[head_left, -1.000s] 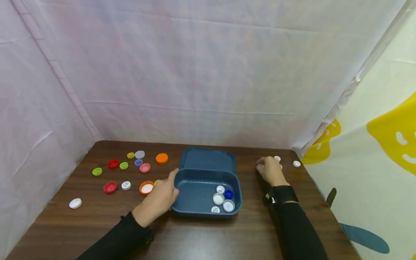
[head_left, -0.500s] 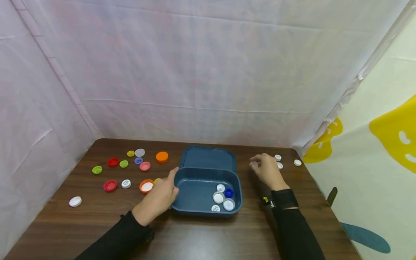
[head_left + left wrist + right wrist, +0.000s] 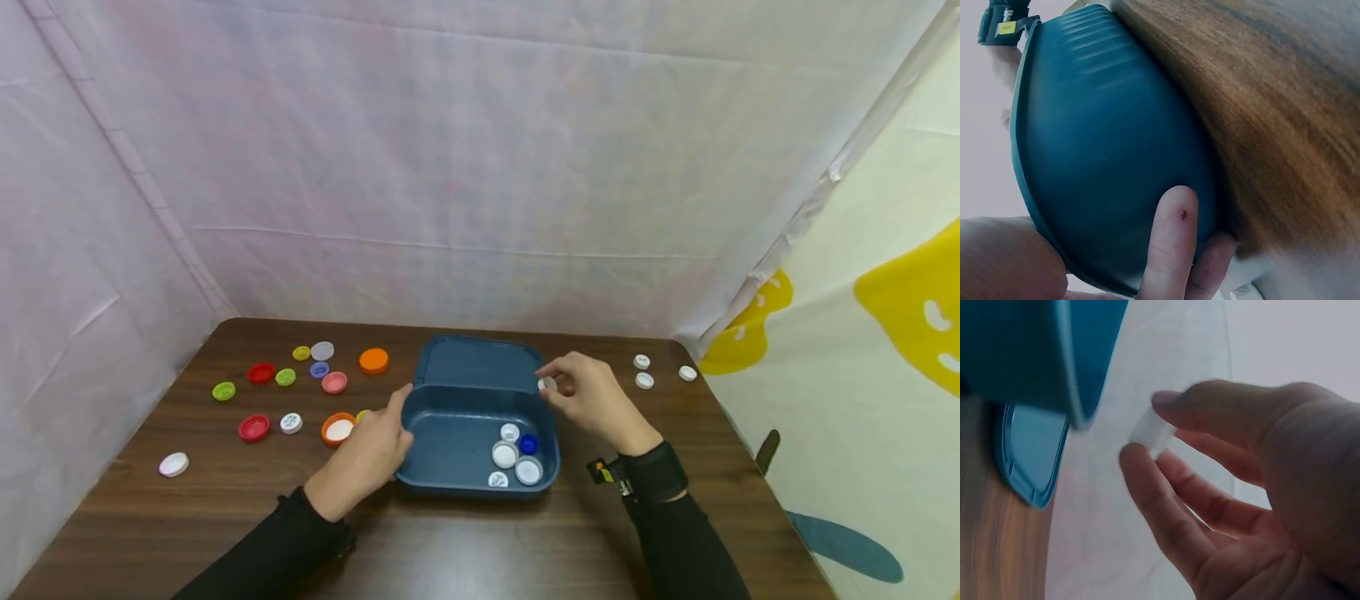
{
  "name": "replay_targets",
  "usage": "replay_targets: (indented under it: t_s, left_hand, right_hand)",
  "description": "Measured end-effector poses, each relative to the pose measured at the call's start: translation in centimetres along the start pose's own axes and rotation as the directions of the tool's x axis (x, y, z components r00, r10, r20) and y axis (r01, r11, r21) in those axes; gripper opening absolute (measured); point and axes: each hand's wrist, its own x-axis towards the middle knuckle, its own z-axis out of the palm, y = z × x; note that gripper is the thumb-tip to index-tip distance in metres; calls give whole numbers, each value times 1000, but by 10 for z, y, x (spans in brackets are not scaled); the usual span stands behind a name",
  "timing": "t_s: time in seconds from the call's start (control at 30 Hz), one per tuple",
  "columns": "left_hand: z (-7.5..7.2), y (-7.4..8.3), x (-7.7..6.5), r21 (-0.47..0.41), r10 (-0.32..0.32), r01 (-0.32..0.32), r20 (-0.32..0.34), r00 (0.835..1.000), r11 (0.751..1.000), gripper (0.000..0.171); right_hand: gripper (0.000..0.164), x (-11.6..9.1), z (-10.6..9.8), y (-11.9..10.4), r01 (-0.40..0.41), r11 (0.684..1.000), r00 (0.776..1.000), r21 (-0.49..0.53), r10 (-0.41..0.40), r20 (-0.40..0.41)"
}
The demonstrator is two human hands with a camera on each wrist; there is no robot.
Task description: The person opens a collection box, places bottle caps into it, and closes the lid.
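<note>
A blue box point(image 3: 450, 450) with its lid point(image 3: 480, 364) laid back stands mid-table. Inside, at its right side, lie several white bottle caps point(image 3: 505, 455) and one dark blue cap point(image 3: 528, 444). My left hand point(image 3: 373, 446) grips the box's left wall; in the left wrist view its fingers point(image 3: 1172, 240) lie along the outside while the thumb is over the rim. Between thumb and fingertips my right hand point(image 3: 592, 398) pinches a white bottle cap point(image 3: 1150, 432), just beyond the box's back right corner, near the lid.
Several coloured caps, among them a red cap point(image 3: 254, 428) and an orange cap point(image 3: 373, 361), lie on the table's left side. A white cap point(image 3: 174, 465) is near the left edge. Three white caps, one of them a white cap point(image 3: 644, 381), lie at the back right.
My right hand has picked up a white cap from the back right group and carried it left to the box. The left hand keeps its place on the box.
</note>
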Motion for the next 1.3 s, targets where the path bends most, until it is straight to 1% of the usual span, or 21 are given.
replay_targets:
  t_s: [0.07, 0.17, 0.33, 0.4, 0.5, 0.63, 0.93, 1.13, 1.3]
  left_hand:
    - [0, 1, 1, -2, -1, 1, 2, 1000, 1000, 72]
    - [0, 1, 2, -6, -2, 2, 3, 1000, 1000, 73]
    - [-1, 2, 1, -2, 5, -5, -7, 1000, 1000, 73]
    - [-1, 1, 0, 3, 10, -10, -14, 1000, 1000, 73]
    - [0, 1, -1, 8, 6, -6, -11, 1000, 1000, 72]
    - [0, 0, -1, 10, -9, 9, -2, 1000, 1000, 72]
    - [0, 0, 0, 1, -26, 26, 15, 1000, 1000, 73]
    - [0, 0, 3, 7, -41, 41, 17, 999, 999, 74]
    - [1, 1, 1, 4, -42, 42, 21, 999, 999, 74]
  right_hand:
    - [19, 0, 1, -7, 28, 1000, 999, -10, -28, 46]
    - [19, -1, 3, -15, 43, 999, 993, -25, -40, 113]
    - [20, -3, 6, -23, 57, 998, 973, -32, -48, 226]
    - [20, -3, 8, -25, 77, 996, 965, -34, -67, 252]
    - [21, -6, 10, -27, 104, 994, 958, -37, -91, 271]
    - [21, -7, 13, -29, 112, 993, 956, -44, -96, 277]
    - [21, -5, 12, -28, 108, 992, 962, -63, -88, 260]
    - [20, -3, 10, -27, 107, 992, 974, -73, -90, 208]
    - [21, -2, 9, -24, 101, 992, 984, -71, -89, 156]
